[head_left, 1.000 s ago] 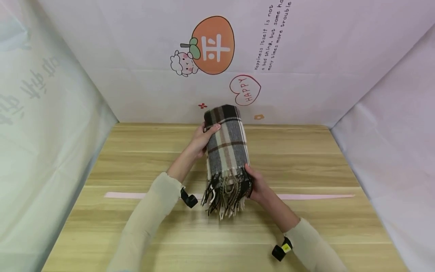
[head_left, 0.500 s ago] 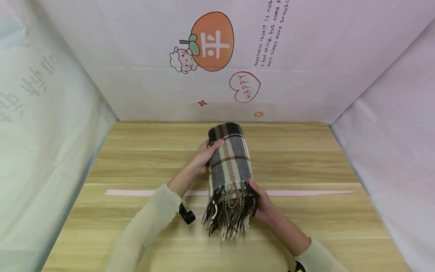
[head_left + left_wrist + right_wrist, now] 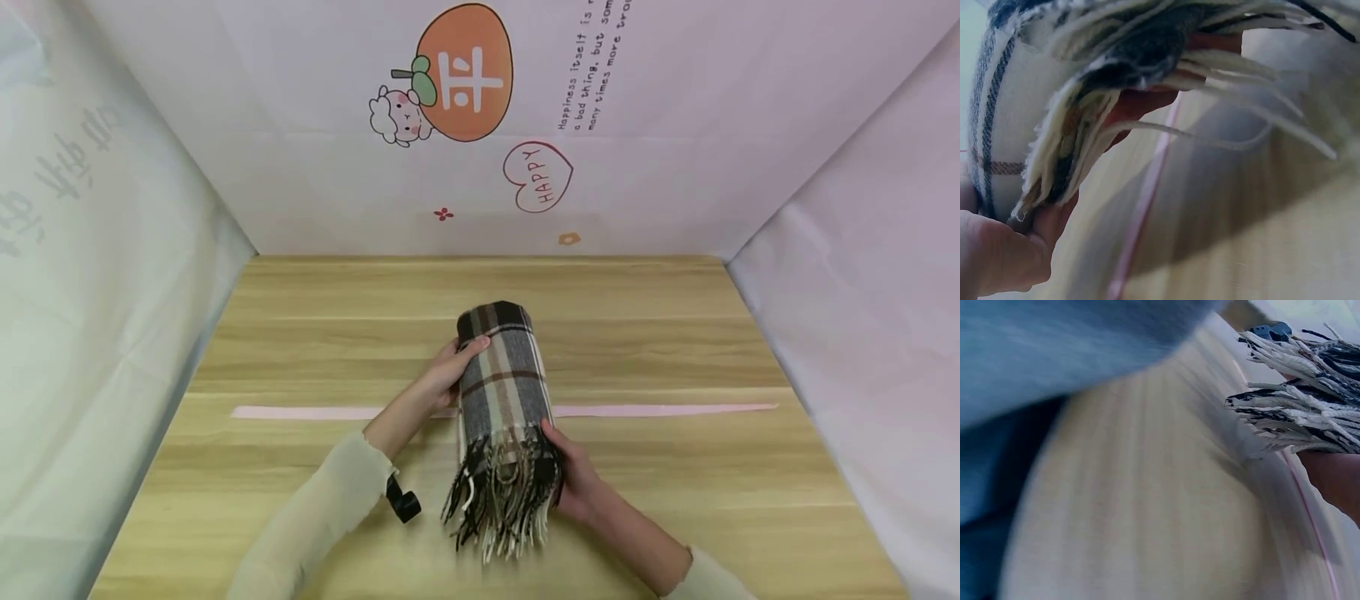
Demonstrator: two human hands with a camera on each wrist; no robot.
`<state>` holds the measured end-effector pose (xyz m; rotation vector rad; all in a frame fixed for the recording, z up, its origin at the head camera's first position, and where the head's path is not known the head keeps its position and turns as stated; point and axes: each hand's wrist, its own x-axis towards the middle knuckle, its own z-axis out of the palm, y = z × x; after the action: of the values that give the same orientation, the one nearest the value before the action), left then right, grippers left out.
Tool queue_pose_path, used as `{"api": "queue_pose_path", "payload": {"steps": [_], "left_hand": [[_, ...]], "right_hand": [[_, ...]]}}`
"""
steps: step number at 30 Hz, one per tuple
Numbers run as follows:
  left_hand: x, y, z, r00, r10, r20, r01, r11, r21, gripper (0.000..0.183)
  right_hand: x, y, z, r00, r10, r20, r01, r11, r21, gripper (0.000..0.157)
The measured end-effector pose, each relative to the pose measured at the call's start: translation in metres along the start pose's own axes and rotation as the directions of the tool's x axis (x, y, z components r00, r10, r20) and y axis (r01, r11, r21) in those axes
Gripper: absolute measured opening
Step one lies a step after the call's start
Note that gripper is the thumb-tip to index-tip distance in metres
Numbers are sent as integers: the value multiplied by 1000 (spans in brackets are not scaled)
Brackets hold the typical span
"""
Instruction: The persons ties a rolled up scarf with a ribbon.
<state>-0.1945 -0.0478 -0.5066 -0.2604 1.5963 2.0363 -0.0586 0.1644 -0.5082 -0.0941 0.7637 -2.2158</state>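
A folded plaid scarf in grey, cream, black and brown is held lengthwise over the table, its loose fringe hanging toward me. My left hand grips its left edge near the far end, with the thumb lying across the top and the other fingers mostly hidden underneath. At the fringed end, my right hand holds the right edge with its thumb against the side; its fingers are hidden below the cloth. Tassels fill much of the left wrist view. In the right wrist view, only the fringe of the scarf shows.
A pink strip runs left to right across the wood-grain table. White sheeting forms a printed back wall and plain-edged side walls. Blue cloth shows close in the right wrist view.
Both hands have brought the scarf from near the back wall toward me and lower in the head view, keeping their hold. The head view has tilted slightly downward.
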Motion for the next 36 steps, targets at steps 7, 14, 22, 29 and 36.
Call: {"api": "queue_pose_path", "payload": {"steps": [7,14,22,29,36], "left_hand": [[-6,-15,-5,1000,3,10,-5,989,148,69],[-6,-24,-15,996,84,27,-87,875,477,67],[-24,-23,-35,977,160,137,-211,710,672,62],[-68,-32,-53,944,291,155,-283,476,832,51],[-102,-49,-13,955,251,160,-220,235,947,85]], "right_hand": [[-8,14,-4,1000,10,21,-10,999,31,47],[-12,24,-19,999,44,31,-46,997,60,46],[-16,17,-16,985,36,-170,-81,962,-262,40],[-35,-14,-8,862,-312,-400,-301,320,-898,54],[-24,-18,11,849,-462,-255,-321,-68,-945,75]]}}
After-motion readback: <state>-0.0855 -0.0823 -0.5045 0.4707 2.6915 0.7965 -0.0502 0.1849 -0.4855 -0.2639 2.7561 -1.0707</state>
